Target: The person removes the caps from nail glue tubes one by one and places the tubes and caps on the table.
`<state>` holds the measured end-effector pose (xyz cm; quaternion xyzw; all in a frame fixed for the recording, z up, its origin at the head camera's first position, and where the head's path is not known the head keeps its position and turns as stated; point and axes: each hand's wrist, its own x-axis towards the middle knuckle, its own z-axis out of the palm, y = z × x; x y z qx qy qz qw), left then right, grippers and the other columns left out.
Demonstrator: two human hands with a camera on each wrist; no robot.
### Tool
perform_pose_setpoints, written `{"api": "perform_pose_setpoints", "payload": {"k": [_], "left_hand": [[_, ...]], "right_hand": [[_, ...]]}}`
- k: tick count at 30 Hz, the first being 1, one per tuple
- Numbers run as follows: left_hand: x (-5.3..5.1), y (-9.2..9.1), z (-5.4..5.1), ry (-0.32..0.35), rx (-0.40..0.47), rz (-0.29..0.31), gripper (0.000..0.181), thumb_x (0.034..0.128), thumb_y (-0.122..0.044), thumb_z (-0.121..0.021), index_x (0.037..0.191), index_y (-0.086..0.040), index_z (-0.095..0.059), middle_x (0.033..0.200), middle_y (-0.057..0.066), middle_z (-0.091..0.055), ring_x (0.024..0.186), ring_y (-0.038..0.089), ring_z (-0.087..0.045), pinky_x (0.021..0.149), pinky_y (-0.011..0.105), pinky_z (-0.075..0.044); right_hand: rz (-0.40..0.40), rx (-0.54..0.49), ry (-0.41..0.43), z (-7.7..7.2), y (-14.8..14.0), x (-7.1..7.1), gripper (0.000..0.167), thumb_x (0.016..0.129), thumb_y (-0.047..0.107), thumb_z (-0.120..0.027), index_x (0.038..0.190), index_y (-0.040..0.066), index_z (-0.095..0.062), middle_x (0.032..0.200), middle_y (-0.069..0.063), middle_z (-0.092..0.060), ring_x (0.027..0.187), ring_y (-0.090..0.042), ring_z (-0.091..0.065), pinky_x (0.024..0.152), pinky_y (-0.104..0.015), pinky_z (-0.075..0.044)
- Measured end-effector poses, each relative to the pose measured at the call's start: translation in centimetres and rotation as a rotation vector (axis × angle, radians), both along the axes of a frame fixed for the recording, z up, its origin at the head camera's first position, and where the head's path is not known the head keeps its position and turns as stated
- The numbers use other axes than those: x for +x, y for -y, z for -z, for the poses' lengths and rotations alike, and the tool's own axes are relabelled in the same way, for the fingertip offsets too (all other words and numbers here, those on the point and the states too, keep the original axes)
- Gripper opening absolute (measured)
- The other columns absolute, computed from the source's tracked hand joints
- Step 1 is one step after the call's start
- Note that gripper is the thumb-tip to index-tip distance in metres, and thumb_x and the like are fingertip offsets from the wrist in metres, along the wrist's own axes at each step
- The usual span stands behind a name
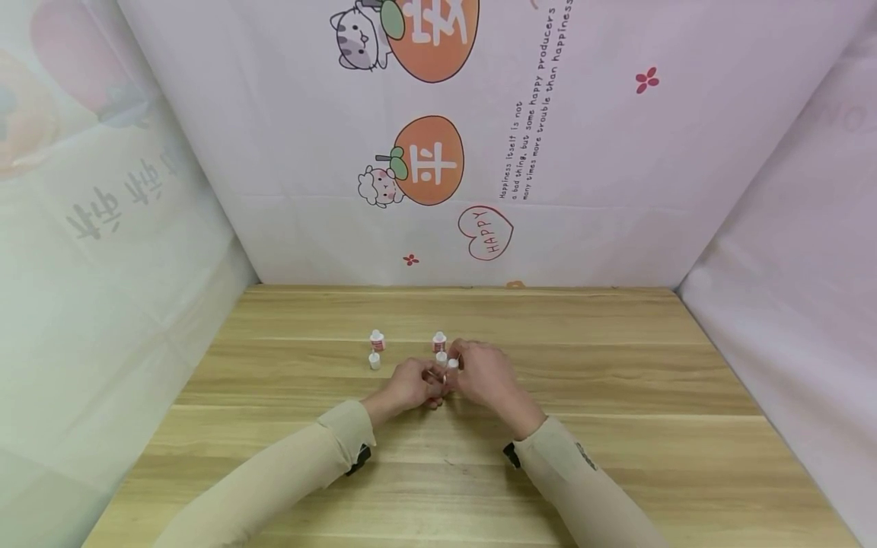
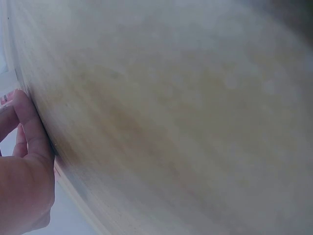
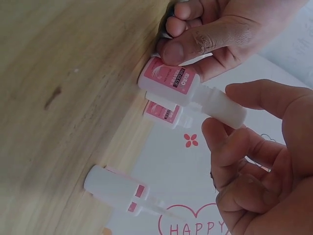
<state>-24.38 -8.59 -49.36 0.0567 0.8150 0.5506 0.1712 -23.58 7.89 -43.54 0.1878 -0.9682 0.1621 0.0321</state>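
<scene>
Thumb and fingers of my left hand (image 1: 416, 384) pinch the body of a small nail glue bottle (image 3: 168, 81) with a pink label. My right hand (image 1: 486, 373) pinches its white cap (image 3: 226, 107) between thumb and index finger. In the right wrist view, the cap sits at the bottle's neck; whether it is fully seated I cannot tell. Just beyond the hands stand a loose white cap (image 1: 441, 358), its thin stem pointing up, and a second bottle (image 1: 439, 342). The left wrist view catches mostly table, with part of my left hand (image 2: 29, 161) at its edge.
Farther left stand another pink-labelled bottle (image 1: 377, 340) and, before it, another upright white cap (image 1: 374, 361). Everything rests on a wooden table (image 1: 438, 472). A printed white cloth (image 1: 582, 243) hangs behind it, with white cloth at both sides.
</scene>
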Motion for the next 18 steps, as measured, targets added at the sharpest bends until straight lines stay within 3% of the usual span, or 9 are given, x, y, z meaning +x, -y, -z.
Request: {"api": "perform_pose_setpoints", "payload": {"k": [8, 18], "left_hand": [[-0.04, 0.01, -0.05, 0.023, -0.016, -0.014, 0.016, 0.0890, 0.003, -0.067, 0.105, 0.002, -0.069, 0.084, 0.014, -0.074, 0.062, 0.011, -0.066, 0.059, 0.026, -0.060], [-0.05, -0.01, -0.11, 0.018, -0.038, -0.010, 0.016, 0.0891, 0.002, -0.067, 0.105, 0.000, -0.070, 0.083, 0.013, -0.074, 0.060, 0.012, -0.065, 0.058, 0.026, -0.059]], "right_hand": [[0.006, -0.030, 0.016, -0.27, -0.14, 0.04, 0.011, 0.085, 0.020, -0.067, 0.096, 0.019, -0.067, 0.086, 0.004, -0.066, 0.070, -0.013, -0.056, 0.057, -0.029, -0.045], [0.038, -0.060, 0.066, -0.93, -0.35, 0.04, 0.014, 0.090, 0.029, -0.071, 0.095, 0.017, -0.067, 0.079, 0.005, -0.064, 0.066, -0.012, -0.053, 0.057, -0.027, -0.042]]}}
